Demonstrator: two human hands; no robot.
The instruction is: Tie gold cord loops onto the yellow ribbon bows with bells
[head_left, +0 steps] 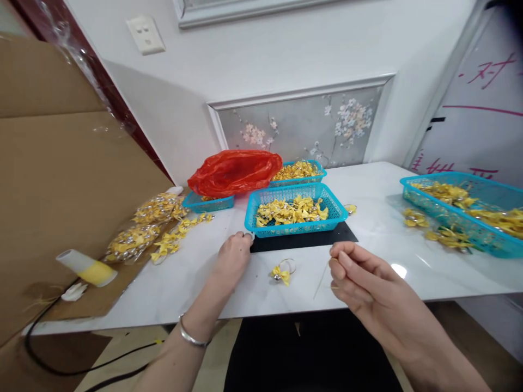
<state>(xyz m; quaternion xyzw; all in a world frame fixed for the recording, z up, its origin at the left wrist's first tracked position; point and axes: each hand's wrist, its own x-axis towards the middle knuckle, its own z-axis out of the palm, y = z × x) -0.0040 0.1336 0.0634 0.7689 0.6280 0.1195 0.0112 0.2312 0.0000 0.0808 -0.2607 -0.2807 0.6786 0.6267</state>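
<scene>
I see a white table (pixel 384 190) that fills the middle of the view, with a big cardboard sheet (pixel 61 179) leaning at its left side. On the far right stands a long blue basket (pixel 486 188) with yellow bows. Behind the centre lies a red plastic bag (pixel 235 171), and in front of it a smaller blue basket (pixel 292 228) full of yellow bows sits on a black mat (pixel 327 237).

My left hand (pixel 233 255) reaches forward with the forearm stretched over the table edge. Its fingers are curled downward on the table, at the near left corner of the mat and the basket; I cannot tell if they grip something. My right hand (pixel 362 280) is lifted above the table edge, palm toward me, fingers bent, and thumb and forefinger pinch a thin straw-coloured strand (pixel 322 280) that hangs down to the left. Between both hands one small yellow bow (pixel 281 274) with a metal ring lies on the table, touched by neither.
</scene>
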